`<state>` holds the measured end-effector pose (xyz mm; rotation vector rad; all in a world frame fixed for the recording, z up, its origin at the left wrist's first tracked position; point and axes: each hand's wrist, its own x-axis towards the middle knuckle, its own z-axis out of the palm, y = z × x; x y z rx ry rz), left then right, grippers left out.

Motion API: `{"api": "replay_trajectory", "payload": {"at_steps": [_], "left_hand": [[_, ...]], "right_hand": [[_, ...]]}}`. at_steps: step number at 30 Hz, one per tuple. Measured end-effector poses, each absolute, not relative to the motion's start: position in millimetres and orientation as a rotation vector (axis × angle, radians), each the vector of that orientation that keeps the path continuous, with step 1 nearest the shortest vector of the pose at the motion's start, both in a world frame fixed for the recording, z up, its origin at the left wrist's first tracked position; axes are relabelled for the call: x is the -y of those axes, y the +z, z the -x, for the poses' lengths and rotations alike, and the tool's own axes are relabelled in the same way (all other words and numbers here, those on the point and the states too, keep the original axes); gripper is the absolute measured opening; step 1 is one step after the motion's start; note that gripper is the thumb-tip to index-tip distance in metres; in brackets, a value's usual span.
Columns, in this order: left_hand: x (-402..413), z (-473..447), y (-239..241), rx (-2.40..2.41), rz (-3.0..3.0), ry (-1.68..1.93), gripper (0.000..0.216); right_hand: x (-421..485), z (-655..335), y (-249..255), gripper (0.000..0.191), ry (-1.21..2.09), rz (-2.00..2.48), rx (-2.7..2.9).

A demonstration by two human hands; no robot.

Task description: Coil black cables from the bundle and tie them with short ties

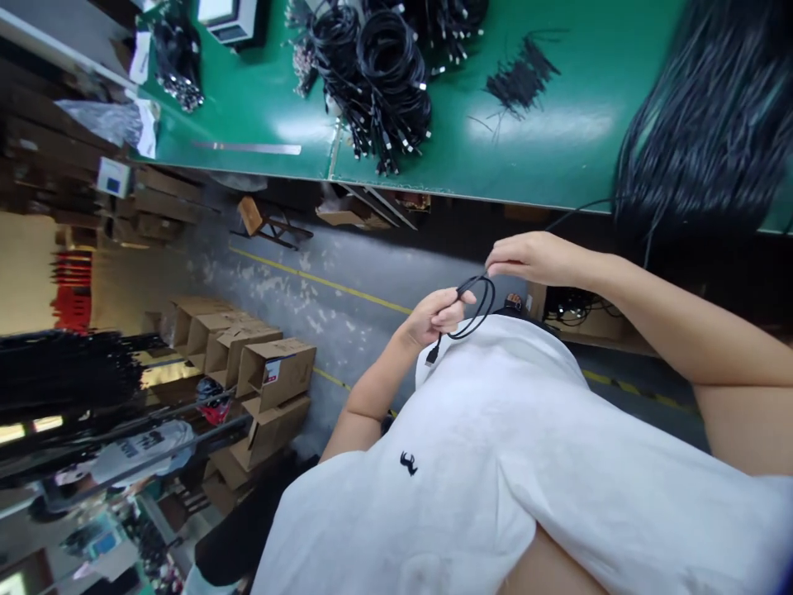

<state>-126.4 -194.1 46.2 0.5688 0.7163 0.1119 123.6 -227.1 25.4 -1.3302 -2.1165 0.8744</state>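
Observation:
A short black cable is bent into a small loop in front of my white shirt. My left hand is closed around one side of the loop, and a plug end hangs below its fingers. My right hand pinches the cable's other end at the top of the loop. Both hands are below the near edge of the green table, over the floor.
Coiled black cable bundles and loose black ties lie on the table, with a metal strip and a device at left. A thick hank of black cables hangs at right. Cardboard boxes stand on the floor; another person is lower left.

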Motion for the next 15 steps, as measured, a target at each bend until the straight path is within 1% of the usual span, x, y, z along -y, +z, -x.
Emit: {"api": "replay_trajectory", "payload": {"at_steps": [4, 7, 10, 12, 15], "left_hand": [[185.7, 140.4, 60.0, -0.844, -0.444, 0.380, 0.034], [181.3, 149.1, 67.4, -0.843, -0.379, 0.544, 0.031], [179.4, 148.4, 65.1, -0.893, -0.375, 0.425, 0.035], [178.4, 145.0, 58.7, -0.928, -0.407, 0.314, 0.040], [179.3, 140.3, 49.5, -0.898, -0.489, 0.193, 0.038]], "right_hand": [[231.9, -179.7, -20.3, 0.040, 0.827, 1.535, 1.929], [257.7, -222.1, -56.5, 0.035, 0.722, 1.811, 1.828], [283.9, -241.9, -70.5, 0.034, 0.511, 1.936, 1.862], [292.8, -242.4, -65.2, 0.037, 0.370, 1.891, 1.914], [288.3, -235.3, -46.5, 0.038, 0.265, 1.838, 1.949]]}}
